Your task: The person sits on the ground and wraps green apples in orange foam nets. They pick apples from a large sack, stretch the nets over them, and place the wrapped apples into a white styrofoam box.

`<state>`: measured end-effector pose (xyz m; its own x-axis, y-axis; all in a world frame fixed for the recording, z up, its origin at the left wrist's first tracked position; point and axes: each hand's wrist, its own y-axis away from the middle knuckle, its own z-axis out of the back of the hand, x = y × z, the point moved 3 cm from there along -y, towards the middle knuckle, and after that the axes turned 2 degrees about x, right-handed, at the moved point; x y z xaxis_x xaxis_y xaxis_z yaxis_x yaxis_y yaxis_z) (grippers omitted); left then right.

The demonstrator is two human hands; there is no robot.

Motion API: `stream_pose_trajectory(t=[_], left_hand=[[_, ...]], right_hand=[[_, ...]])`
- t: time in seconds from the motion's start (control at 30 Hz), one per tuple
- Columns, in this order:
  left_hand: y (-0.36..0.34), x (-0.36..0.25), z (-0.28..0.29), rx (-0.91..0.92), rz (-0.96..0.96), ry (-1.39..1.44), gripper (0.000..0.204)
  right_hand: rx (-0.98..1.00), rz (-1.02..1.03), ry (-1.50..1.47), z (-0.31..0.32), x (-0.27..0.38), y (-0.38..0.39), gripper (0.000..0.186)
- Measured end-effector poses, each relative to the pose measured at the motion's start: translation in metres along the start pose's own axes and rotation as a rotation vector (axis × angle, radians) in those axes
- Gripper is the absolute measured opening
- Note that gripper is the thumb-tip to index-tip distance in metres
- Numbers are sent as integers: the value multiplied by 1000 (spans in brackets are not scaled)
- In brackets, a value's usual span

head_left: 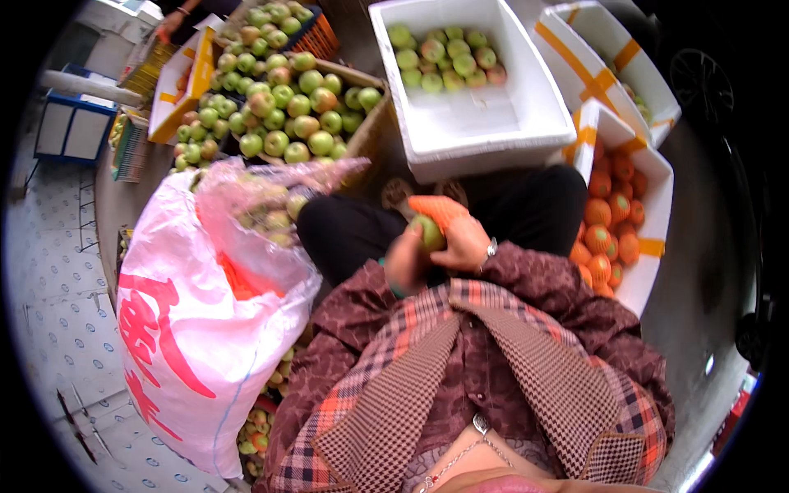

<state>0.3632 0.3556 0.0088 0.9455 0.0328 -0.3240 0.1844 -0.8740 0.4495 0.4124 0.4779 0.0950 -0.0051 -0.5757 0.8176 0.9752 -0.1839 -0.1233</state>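
Above my lap, my left hand (pixel 406 259) is closed around a green apple (pixel 430 232), its fingers blurred. My right hand (pixel 463 245) is closed beside it, gripping an orange piece (pixel 431 207), either cloth or netting, against the apple. Left of my knee is a large white sack (pixel 185 329) with red printing, topped by clear plastic holding pale apples (pixel 278 222). Beyond my feet stands a white foam box (pixel 474 140) with green apples (pixel 445 53) at its far end.
Cardboard boxes (pixel 367 135) and crates heaped with apples fill the back left. At right are a foam box of orange-wrapped fruit (pixel 599 211) and another taped foam box (pixel 569 45). Another person's hand (pixel 167 31) reaches toward yellow items at top left. More apples (pixel 256 423) lie low beside the sack.
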Motion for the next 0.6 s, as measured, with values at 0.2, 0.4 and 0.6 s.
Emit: stream_pose_trajectory(t=[0.2, 0.4, 0.6], left_hand=[[9, 2, 15, -31, 53, -16, 41], [8, -4, 19, -33, 182, -67, 38], [7, -3, 18, -59, 234, -104, 37]], right_hand=[[6, 58, -55, -15, -15, 6, 64], [27, -106, -213, -20, -39, 12, 69], [78, -26, -178, -19, -35, 13, 66]])
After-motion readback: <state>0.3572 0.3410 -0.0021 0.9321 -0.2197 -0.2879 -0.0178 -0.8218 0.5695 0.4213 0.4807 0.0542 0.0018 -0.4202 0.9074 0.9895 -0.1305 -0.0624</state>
